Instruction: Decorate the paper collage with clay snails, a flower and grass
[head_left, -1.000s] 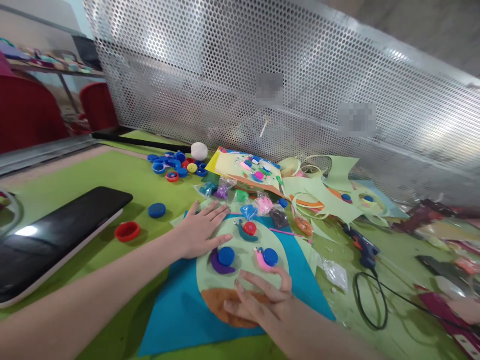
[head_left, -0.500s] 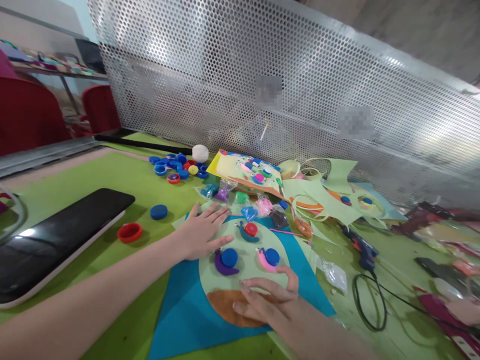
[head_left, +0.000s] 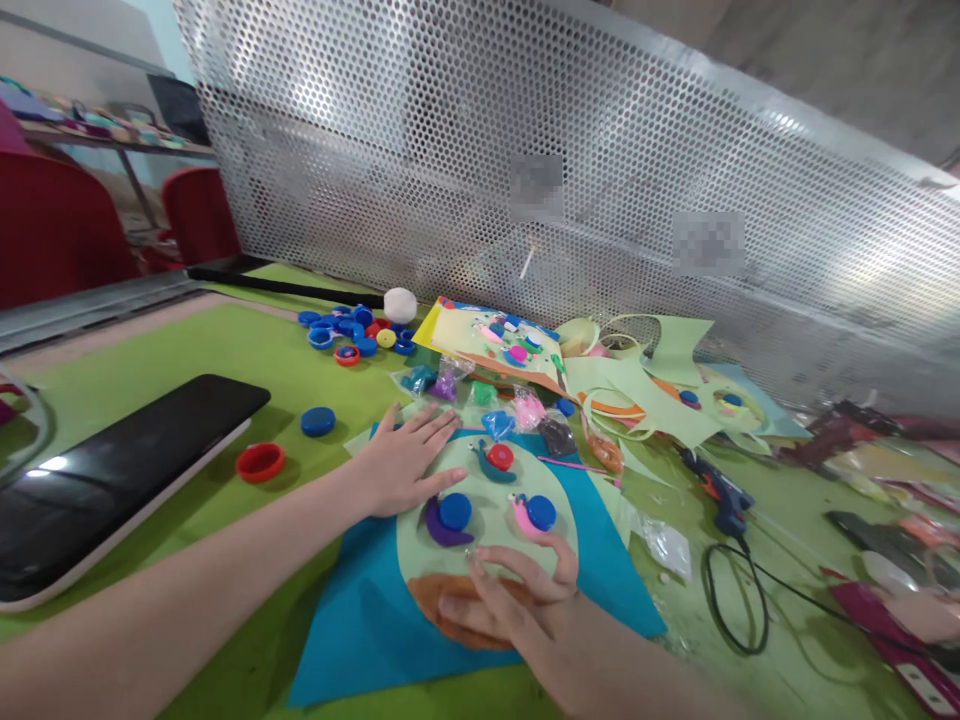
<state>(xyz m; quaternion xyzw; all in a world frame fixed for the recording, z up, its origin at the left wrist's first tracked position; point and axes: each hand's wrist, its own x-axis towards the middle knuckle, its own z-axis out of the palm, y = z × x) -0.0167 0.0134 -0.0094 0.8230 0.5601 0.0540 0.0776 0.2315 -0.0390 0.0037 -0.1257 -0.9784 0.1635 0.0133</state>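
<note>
left hand [head_left: 401,462] spread flat on pale green disc [head_left: 487,500]; right hand [head_left: 506,595] fingers spread, pressing its brown edge [head_left: 427,598].

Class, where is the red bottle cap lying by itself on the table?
In the head view, the red bottle cap lies left of the left hand, between the black tablet and a lone blue cap.

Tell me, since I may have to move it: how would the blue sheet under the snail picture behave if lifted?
The blue sheet looks thin and lies flat, so probably light and floppy. The bottle caps on it might tilt or come loose.
</note>
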